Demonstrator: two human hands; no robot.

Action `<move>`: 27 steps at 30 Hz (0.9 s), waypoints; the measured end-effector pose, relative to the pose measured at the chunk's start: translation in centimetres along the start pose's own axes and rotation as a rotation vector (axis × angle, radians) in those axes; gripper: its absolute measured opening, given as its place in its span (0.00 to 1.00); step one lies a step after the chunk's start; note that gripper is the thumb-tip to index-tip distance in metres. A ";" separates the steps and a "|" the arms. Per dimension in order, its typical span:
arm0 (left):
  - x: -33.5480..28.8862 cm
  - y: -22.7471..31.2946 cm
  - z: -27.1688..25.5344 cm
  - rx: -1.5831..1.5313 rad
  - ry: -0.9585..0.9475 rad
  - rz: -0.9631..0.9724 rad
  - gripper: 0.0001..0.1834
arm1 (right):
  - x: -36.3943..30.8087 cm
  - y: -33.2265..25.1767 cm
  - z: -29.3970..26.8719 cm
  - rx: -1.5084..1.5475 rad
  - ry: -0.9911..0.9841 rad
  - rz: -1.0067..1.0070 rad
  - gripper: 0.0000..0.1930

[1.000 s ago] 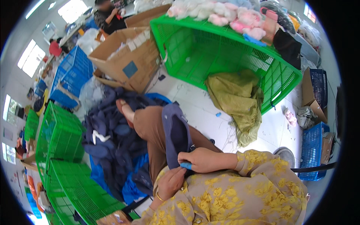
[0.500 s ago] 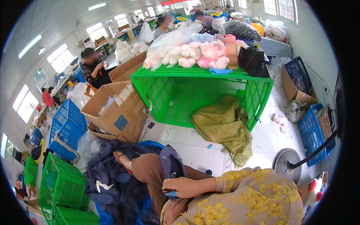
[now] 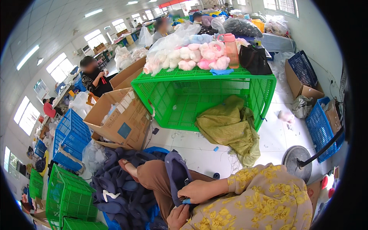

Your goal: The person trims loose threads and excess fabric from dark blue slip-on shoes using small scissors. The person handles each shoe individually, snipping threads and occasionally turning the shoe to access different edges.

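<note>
A dark blue, shoe-shaped piece (image 3: pixel 175 168) stands upright over my lap, with a hollow in its face. My right hand (image 3: pixel 197 191) is closed at the lower part of it, its fingers bent inward. Something small and bright blue shows at those fingertips; whether it is a tool or a finger cover, I cannot tell. Just below, my left hand (image 3: pixel 178 217) is closed around the lower end of the piece, its fingertips close to the right hand's. To the left lies a heap of similar dark blue pieces (image 3: pixel 128 186) on blue sheeting, with a white strip (image 3: pixel 110 195) on top.
A green crate (image 3: pixel 180 124) lies on its side ahead, bearing plush toys (image 3: pixel 188 57), a pink bottle (image 3: pixel 231 51) and a black bag (image 3: pixel 255 60). An olive sack (image 3: pixel 230 126) spills out. Cardboard box (image 3: pixel 119 119) and blue crate (image 3: pixel 71 134) stand left; a round stand base (image 3: pixel 297 164) right.
The shoe-shaped piece now shows more of its hollow face. My hands have shifted slightly, the right one a little to the right. The whole view has tilted a bit.
</note>
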State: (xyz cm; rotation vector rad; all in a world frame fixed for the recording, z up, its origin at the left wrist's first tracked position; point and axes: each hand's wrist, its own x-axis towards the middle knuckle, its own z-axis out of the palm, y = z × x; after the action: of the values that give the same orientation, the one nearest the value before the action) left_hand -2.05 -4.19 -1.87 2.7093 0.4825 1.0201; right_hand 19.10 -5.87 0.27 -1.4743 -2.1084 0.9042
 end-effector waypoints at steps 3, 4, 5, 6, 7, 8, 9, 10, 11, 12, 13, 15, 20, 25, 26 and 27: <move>0.4 0.0 0.0 -0.004 0.012 0.048 0.16 | 0.0 -0.8 -1.3 -0.024 -0.091 0.056 0.10; 0.5 0.1 -0.1 -0.016 0.010 0.055 0.15 | 0.0 -1.0 -1.7 -0.031 -0.137 0.073 0.09; 0.7 0.2 -0.4 -0.029 0.006 0.062 0.14 | 0.0 -0.7 -1.6 0.004 -0.128 0.062 0.09; 0.9 0.1 -0.6 -0.043 0.003 0.071 0.13 | 0.2 -0.2 -1.4 0.038 -0.115 0.052 0.09; 0.8 -0.3 -0.5 -0.054 0.067 0.054 0.12 | 0.2 0.0 -1.3 0.072 -0.102 0.042 0.09; 0.8 -0.9 -0.3 -0.065 0.130 0.037 0.11 | 0.0 0.1 -1.3 0.070 -0.098 0.023 0.09; 0.8 -1.5 -0.4 -0.071 0.194 0.015 0.11 | 0.0 0.0 -1.3 0.069 -0.099 -0.003 0.09; 1.9 -1.6 -1.2 -0.093 0.234 -0.044 0.11 | 0.0 -0.1 -1.4 0.069 -0.100 -0.027 0.09; 3.2 -1.1 -1.6 -0.079 0.251 -0.130 0.12 | -0.2 -0.5 -1.6 0.049 -0.109 -0.030 0.09; 4.2 -1.2 -2.2 -0.085 0.180 -0.143 0.13 | -0.3 -1.2 -1.8 0.030 -0.127 -0.041 0.09; 5.1 -1.5 -2.6 -0.102 0.114 -0.145 0.13 | -0.4 -1.5 -2.1 0.002 -0.134 -0.041 0.09; 6.1 -2.1 -2.4 0.010 -0.045 -0.107 0.17 | -0.7 -1.2 -1.6 0.049 -0.090 -0.130 0.09; 6.2 -2.9 -3.6 0.162 -0.387 0.010 0.17 | -1.4 -1.3 -0.6 0.047 -0.050 -0.291 0.10; 6.1 -2.1 -4.9 0.145 -0.395 0.116 0.12 | -1.4 -2.1 -1.2 0.024 -0.088 -0.345 0.10; 6.2 -2.1 -4.7 0.101 -0.328 0.124 0.14 | -1.4 -2.2 -1.2 0.020 -0.097 -0.358 0.10; 6.1 -2.2 -4.5 0.058 -0.260 0.131 0.17 | -1.4 -2.3 -1.2 0.036 -0.087 -0.371 0.10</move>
State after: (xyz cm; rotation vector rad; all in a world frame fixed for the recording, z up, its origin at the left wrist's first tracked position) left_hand -1.18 0.43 4.47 2.9014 0.2959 0.6746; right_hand 18.82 -7.41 2.79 -0.9914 -2.3095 0.8681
